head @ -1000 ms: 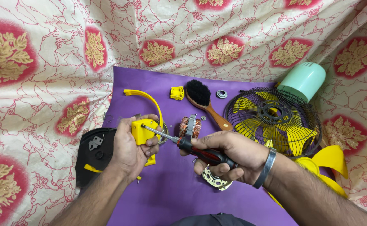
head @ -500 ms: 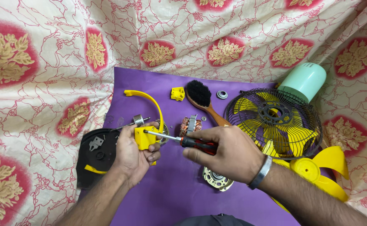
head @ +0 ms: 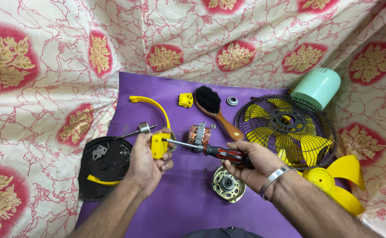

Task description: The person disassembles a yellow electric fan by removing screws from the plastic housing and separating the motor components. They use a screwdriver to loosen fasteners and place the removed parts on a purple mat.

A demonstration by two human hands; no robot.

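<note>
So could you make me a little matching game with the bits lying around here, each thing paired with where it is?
Things:
1. screwdriver
2. small yellow part
3. brush
4. mint green cylinder

Places:
A. behind the black fan grille, at the far right
B. held in the left hand
C. lying on the purple mat, bristles away from the person
D. held in the right hand, tip against the yellow part

Pairs: 1-D, 2-B, 3-C, 4-A
</note>
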